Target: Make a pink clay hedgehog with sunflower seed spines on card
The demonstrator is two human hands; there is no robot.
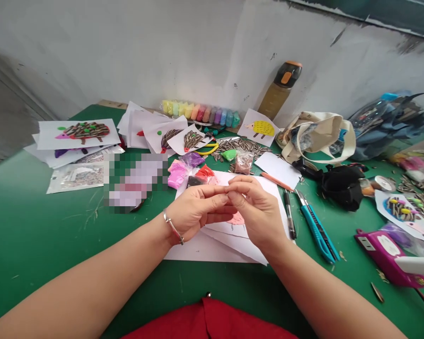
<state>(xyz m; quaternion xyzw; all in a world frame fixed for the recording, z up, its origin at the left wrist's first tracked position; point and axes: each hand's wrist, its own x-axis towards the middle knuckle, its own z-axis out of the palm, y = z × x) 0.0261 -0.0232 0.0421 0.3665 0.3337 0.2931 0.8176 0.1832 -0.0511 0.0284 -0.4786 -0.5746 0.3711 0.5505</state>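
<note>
On the green table (56, 268), white paper sheets (189, 250) lie beneath both hands; judged light, flexible, easily creased, best held by a bare edge. Left hand (196, 212) and right hand (257, 212): fingertips meeting, narrowly bunched; whether either grips anything cannot be told. Pink patch (238, 219) on the upper sheet, partly hidden; presumably soft clay, easily dented, best taken at its rim.

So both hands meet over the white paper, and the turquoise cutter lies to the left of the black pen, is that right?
Not quite: in the head view, the turquoise cutter lies to the right of the black pen. The left hand and right hand do meet over the white paper.
</note>
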